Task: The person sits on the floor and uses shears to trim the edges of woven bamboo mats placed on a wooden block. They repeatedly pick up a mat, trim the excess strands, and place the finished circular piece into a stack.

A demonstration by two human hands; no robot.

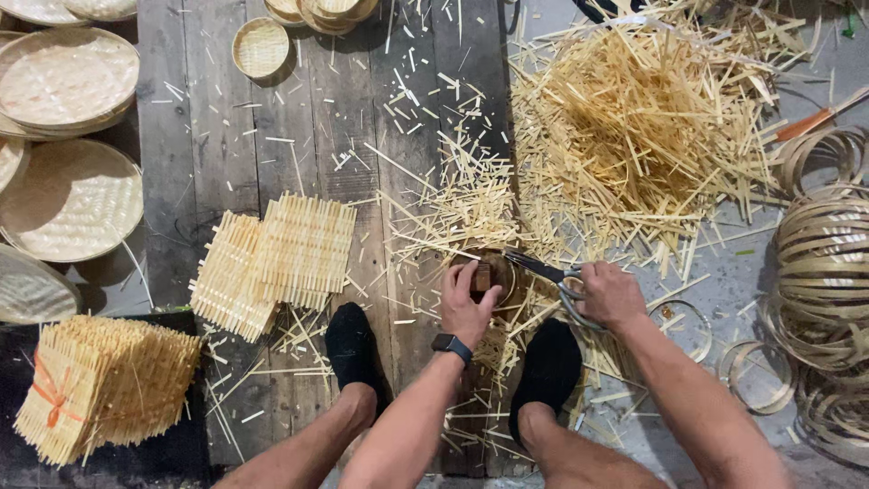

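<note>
Head view, left hand (466,303) gripping basket (489,272), right hand (611,294) closed on scissors (548,272)

Matt bamboo strips (634,127), rough wooden planks (226,136)

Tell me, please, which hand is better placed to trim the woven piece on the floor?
The right hand, probably: it holds the scissors, blades pointing at the small round woven piece. The left hand presses a dark block on that piece, steadying it.
</note>
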